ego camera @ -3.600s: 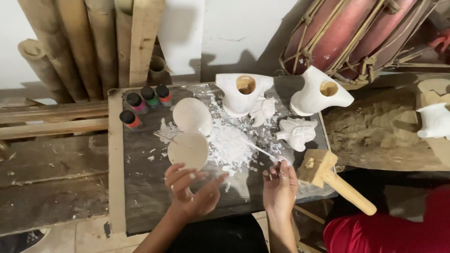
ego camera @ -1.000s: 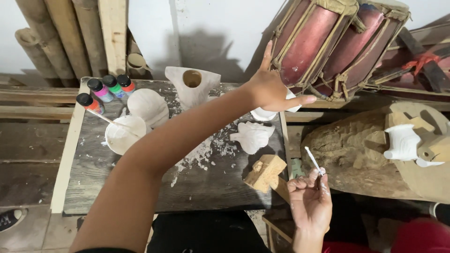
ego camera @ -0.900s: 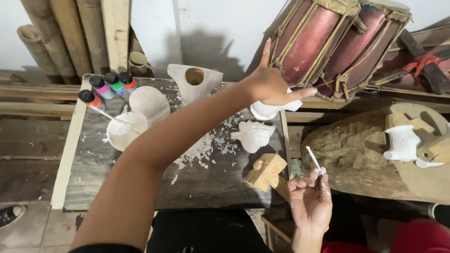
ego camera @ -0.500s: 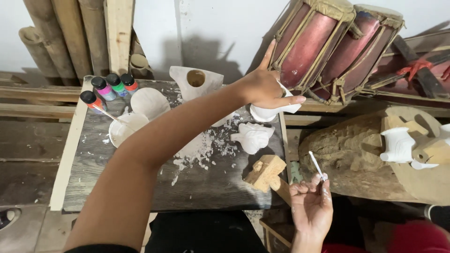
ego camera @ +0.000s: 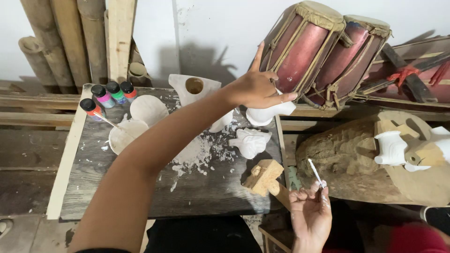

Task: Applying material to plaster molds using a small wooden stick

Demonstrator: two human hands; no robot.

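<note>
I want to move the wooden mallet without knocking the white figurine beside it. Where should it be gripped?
Grip the wooden mallet by its handle, coming from the near right edge of the table. The blocky head lies close to the white figurine, while the handle juts out towards the right hand.

The left hand reaches across the grey wooden surface and closes its fingers on a white plaster figure at the far right corner. Just nearer lies a second white carved plaster piece, and a wooden mallet rests at the right edge. The right hand, palm up off the surface's near right corner, pinches a thin white stick (tip pointing up). Four small paint bottles stand at the far left corner beside two pale round dishes.
</note>
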